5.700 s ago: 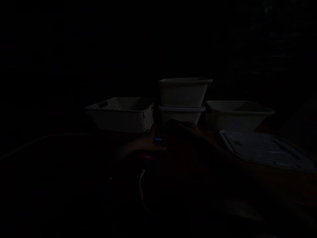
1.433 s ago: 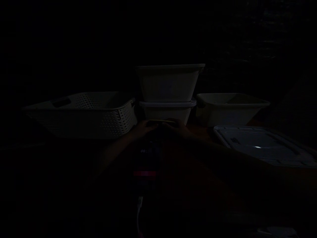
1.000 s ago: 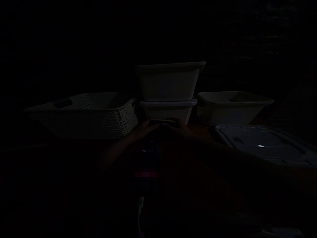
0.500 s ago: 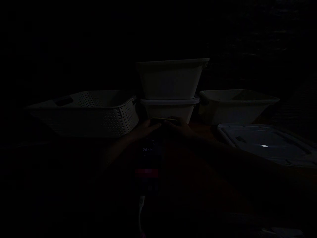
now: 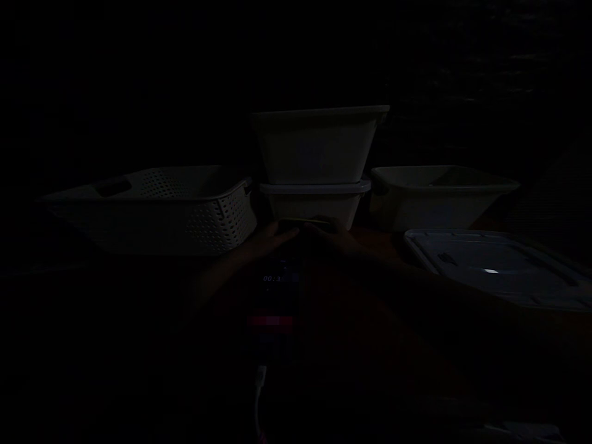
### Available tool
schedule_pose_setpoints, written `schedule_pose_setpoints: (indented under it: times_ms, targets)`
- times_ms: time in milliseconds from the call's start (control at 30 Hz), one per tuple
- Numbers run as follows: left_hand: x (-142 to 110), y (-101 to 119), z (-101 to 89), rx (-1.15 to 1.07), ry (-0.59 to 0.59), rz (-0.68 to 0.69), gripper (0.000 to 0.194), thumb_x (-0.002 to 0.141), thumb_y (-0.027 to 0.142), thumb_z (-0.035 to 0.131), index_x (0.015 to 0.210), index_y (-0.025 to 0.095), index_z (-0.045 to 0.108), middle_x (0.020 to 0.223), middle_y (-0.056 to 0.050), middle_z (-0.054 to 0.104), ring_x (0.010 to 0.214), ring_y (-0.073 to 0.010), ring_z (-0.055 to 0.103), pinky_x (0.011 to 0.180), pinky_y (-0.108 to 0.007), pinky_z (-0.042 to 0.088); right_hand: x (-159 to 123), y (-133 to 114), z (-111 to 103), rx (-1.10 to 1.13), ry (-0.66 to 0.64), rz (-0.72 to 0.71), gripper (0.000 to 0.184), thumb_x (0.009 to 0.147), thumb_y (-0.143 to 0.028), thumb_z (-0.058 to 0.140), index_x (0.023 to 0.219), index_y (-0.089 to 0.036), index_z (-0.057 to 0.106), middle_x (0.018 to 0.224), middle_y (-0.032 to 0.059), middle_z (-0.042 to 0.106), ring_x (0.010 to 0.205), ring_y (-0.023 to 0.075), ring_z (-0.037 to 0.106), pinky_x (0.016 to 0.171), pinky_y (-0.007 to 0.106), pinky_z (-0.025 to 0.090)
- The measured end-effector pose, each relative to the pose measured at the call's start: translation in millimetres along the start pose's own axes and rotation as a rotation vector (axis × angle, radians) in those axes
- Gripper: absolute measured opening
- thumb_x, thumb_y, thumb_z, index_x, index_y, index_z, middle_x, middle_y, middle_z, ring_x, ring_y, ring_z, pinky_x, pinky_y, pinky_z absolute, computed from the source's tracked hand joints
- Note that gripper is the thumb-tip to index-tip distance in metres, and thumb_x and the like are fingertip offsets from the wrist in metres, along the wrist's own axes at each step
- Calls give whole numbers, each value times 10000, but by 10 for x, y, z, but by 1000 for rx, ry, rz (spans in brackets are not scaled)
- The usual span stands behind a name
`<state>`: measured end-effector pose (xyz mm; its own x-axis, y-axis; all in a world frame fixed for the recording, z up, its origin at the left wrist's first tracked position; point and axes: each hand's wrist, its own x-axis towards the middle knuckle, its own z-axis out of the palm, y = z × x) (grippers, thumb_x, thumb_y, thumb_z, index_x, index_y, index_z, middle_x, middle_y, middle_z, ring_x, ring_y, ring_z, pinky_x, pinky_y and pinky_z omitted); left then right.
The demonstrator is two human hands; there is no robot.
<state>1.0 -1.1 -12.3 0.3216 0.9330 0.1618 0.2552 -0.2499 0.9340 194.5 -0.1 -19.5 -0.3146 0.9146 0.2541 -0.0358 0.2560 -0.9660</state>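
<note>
We read "00:3" on the lit screen of a phone-like device point(image 5: 272, 299), above a red bar; a white cable point(image 5: 259, 391) trails below. Our left hand point(image 5: 274, 239) and right hand point(image 5: 341, 238) pinch a slim, dark, yellow-edged object point(image 5: 305, 220) by its ends, fingers closed on it, before two stacked plastic tubs point(image 5: 319, 148). A perforated basket point(image 5: 152, 228) stands left, a flat raised-rim lid point(image 5: 494, 280) right.

Nearly black (small glare on the lid point(image 5: 499, 262)).
</note>
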Motion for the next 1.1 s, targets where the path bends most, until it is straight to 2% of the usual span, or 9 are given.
schedule_pose_setpoints:
  times_ms: [500,600,767,933,1100]
  targets:
    - [6,-2,-5,94,0,36,571,781,516,598,1224,163,519,1219,-117,596,1083,-268,584,924,-406,451,-14,-43,-3,36,-2,22,382,721,-467,673,964,-173,652,914,88,685,736,169,639,636,290,522]
    - [6,2,3,103,-3,59,585,786,513,590,1238,152,504,1246,-124,577,1108,-267,569,938,-404,442,-26,-71,-21,-22,39,57,358,712,-466,686,926,-180,664,901,81,689,755,176,641,645,292,524]
    - [-23,43,3,164,19,50,556,800,508,572,1235,166,514,1250,-117,577,1128,-265,556,950,-408,428,-33,-76,-32,-38,82,73,398,689,-463,710,973,-191,652,949,84,687,805,190,647,667,302,531]
    - [-12,32,-2,148,12,61,556,781,522,592,1210,172,541,1211,-109,605,1113,-278,564,942,-412,432,-36,-80,-20,-21,47,85,404,709,-457,693,997,-180,639,947,89,688,809,194,651,669,303,535]
    - [3,17,-5,131,20,61,566,771,525,605,1207,171,540,1213,-104,605,1099,-277,571,933,-410,441,5,-1,-29,-39,45,31,415,708,-480,683,996,-183,646,957,86,689,816,198,653,684,312,534]
